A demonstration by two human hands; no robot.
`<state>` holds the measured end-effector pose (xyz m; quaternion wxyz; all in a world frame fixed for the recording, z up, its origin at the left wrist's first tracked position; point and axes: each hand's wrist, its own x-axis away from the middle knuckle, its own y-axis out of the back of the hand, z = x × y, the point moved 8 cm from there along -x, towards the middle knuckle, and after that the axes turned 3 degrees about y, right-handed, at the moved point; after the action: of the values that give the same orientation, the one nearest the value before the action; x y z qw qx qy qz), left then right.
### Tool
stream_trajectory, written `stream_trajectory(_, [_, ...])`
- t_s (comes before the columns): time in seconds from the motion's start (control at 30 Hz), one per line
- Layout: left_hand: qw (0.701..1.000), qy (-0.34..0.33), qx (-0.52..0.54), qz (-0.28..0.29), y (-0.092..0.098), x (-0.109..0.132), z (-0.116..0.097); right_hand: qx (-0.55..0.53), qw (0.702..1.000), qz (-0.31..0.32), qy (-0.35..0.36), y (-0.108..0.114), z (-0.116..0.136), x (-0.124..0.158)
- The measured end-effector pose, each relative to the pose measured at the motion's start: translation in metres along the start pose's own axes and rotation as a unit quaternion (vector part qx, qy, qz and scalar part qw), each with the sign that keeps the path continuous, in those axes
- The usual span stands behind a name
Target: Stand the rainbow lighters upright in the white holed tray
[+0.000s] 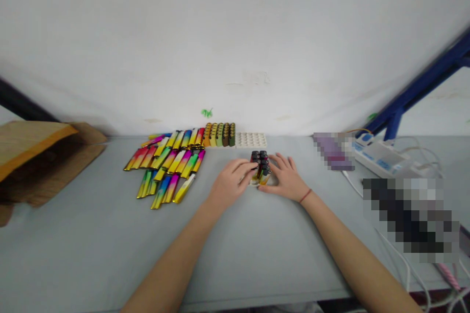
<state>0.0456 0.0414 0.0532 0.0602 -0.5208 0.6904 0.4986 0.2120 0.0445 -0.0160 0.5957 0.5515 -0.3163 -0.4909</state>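
A small group of black-topped pieces stands upright in a white holder at the middle of the table. My left hand reaches it from the left, thumb and fingers pinched at one of the pieces. My right hand lies against the group's right side, its fingers spread and curved around it. Behind, a white tray with round holes sits beside a tray of gold-topped pieces. Many shiny multicoloured wrapped sticks lie in rows to the left.
A brown paper bag lies at the far left. A power strip, white cables and blurred-out items are on the right, near a blue metal frame. A white wall stands behind.
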Motion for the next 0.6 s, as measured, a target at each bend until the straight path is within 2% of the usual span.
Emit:
stream_trajectory(0.27, [0.991,-0.047,-0.12,0.026,0.008,-0.006,-0.014,0.004,1.0,-0.003,0.002,0.0,0.0,0.0])
stream_trajectory(0.33, [0.99,-0.034,-0.134,0.03,0.015,-0.01,-0.013,0.002,1.0,-0.002,0.002,0.0,0.0,0.0])
stream_trajectory(0.37, [0.989,-0.007,-0.146,0.021,0.022,-0.012,-0.009,0.001,1.0,-0.002,0.002,0.0,0.0,0.0])
stream_trajectory(0.43, [0.977,0.098,-0.189,-0.009,0.046,-0.012,0.012,-0.001,1.0,0.0,0.002,0.001,0.0,0.0])
stream_trajectory(0.5, [0.938,0.247,-0.243,-0.021,0.076,-0.001,0.044,-0.003,1.0,0.003,0.0,0.001,0.0,0.0])
stream_trajectory(0.57, [0.892,0.376,-0.247,0.035,0.097,0.017,0.075,-0.006,1.0,0.006,-0.002,0.001,0.0,0.0])
stream_trajectory(0.6, [0.879,0.416,-0.228,0.054,0.106,0.026,0.086,-0.007,1.0,0.007,-0.002,0.001,0.0,0.0])
